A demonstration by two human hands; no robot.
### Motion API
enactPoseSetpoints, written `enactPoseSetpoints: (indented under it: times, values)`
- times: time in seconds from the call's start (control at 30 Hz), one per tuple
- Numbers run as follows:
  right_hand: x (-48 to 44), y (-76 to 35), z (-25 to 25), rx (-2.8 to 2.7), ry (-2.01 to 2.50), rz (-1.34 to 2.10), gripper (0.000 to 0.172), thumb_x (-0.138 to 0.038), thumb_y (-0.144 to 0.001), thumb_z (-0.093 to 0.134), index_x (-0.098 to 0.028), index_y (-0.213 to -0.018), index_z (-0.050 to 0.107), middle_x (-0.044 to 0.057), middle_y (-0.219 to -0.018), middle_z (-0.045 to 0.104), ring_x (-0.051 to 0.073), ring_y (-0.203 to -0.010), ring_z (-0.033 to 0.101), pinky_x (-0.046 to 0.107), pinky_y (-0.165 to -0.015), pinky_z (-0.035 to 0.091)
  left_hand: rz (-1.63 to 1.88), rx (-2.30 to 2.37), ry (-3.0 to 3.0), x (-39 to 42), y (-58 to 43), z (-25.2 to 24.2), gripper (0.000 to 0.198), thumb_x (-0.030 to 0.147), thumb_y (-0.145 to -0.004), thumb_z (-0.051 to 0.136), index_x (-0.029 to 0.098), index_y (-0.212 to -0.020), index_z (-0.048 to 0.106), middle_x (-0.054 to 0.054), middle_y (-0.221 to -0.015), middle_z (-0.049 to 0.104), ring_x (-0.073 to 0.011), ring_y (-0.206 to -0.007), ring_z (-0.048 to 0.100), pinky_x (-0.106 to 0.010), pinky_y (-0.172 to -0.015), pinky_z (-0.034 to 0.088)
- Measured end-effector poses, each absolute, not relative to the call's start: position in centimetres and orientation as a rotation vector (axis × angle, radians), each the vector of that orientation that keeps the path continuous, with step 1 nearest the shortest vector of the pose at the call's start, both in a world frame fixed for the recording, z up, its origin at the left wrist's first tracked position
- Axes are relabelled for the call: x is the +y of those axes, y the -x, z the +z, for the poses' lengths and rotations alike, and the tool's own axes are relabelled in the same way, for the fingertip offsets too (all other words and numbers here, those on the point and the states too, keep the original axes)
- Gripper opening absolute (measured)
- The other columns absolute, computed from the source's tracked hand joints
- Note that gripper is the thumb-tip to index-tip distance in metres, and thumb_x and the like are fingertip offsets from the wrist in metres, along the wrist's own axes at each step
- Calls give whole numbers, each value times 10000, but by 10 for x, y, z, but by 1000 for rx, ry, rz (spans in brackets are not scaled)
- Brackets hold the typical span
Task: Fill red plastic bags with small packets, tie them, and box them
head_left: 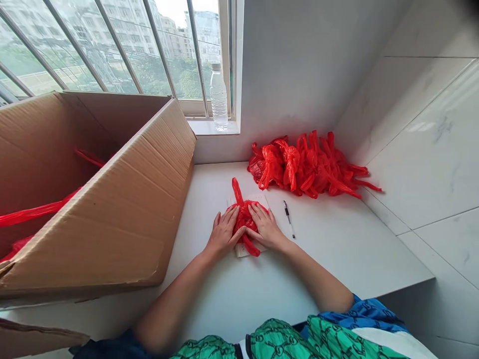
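Observation:
My left hand (223, 232) and my right hand (265, 227) lie flat, side by side, on a folded red plastic bag (245, 219). The bag rests on a white sheet of paper or card (241, 252) on the white counter (329, 269). One strip of the bag runs up past my fingertips, and another sticks out below my hands. A black-and-silver pen (288, 218) lies just beyond my right hand. Farther back, a heap of red plastic bags (307, 167) sits against the wall.
A large open cardboard box (101, 199) stands at the left, with red plastic (33, 212) inside it. A water bottle (219, 97) stands on the barred window's sill (209, 127). A white tiled wall (422, 144) rises at the right.

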State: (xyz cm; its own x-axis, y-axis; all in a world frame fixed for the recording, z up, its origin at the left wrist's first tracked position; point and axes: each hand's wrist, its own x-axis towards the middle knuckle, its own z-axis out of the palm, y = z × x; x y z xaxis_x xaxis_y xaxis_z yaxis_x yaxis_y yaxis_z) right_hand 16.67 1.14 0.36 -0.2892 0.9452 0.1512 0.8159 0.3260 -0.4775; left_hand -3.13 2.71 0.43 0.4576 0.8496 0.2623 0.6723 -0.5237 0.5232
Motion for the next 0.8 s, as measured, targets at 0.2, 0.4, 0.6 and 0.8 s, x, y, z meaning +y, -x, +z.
enactPoseSetpoints:
  times: [0.2,0.4,0.6,0.8]
  values:
    - [17,-179,15,-1877,1528,294,649,-506,-1028,339,-230,-1597,193,114,-1636,280,253,-1529,211,550,-1227,167,1131,1391,-2178,30,38,11,578,432,-1027,385,246,-1561,267,-119,-1591,347,-253,-1469,331,-480,-1192,297]
    - [17,-160,-5,-2146,1559,266,643,-465,-1015,399,-158,-1570,293,137,-1611,329,261,-1510,264,512,-1237,168,620,1302,-2453,28,28,-2,622,431,-1031,367,245,-1593,178,-111,-1607,330,-269,-1512,247,-569,-1227,131]
    - [16,-158,-9,-2161,1583,203,630,-452,-1012,402,-132,-1551,337,131,-1604,344,263,-1507,272,497,-1240,187,580,1350,-2500,29,28,-8,632,430,-1038,344,220,-1600,146,-121,-1609,318,-257,-1516,237,-546,-1229,151]
    - [17,-158,-10,-2165,1586,202,627,-457,-1013,394,-120,-1541,356,139,-1602,347,267,-1502,282,501,-1241,185,578,1353,-2488,27,28,-8,631,439,-1040,342,235,-1601,137,-110,-1611,316,-252,-1517,237,-549,-1230,138]
